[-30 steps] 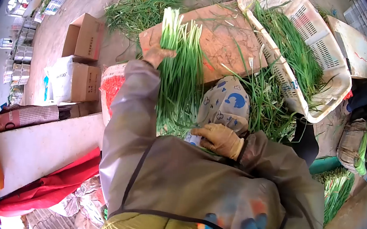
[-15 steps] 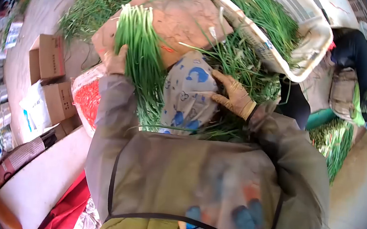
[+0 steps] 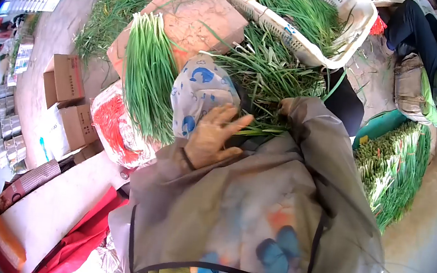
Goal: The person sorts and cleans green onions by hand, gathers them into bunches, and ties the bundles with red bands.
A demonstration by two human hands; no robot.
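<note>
My left hand (image 3: 214, 138), fingers spread, is in front of my body next to a white cloth cover with blue whales (image 3: 201, 82). It looks slightly blurred and holds nothing. My right hand (image 3: 286, 106) reaches down into the loose chives (image 3: 273, 72); the sleeve and leaves hide most of its fingers. A long sheaf of chives (image 3: 150, 73), white stem ends at the top, rests on a reddish board (image 3: 206, 17), its green leaves hanging over the near edge. Neither hand touches it.
A white plastic crate (image 3: 342, 59) holds more chives. Red ties (image 3: 116, 124) lie in a bag at the left, near cardboard boxes (image 3: 65, 82). Bundled chives (image 3: 394, 169) stand at the right, below another person's legs (image 3: 422, 36). Loose greens (image 3: 110, 19) cover the floor behind.
My left hand has left the chive sheaf and moved right and toward my body. My right hand has come off the whale-patterned cover and gone into the loose chives. The view has shifted slightly.
</note>
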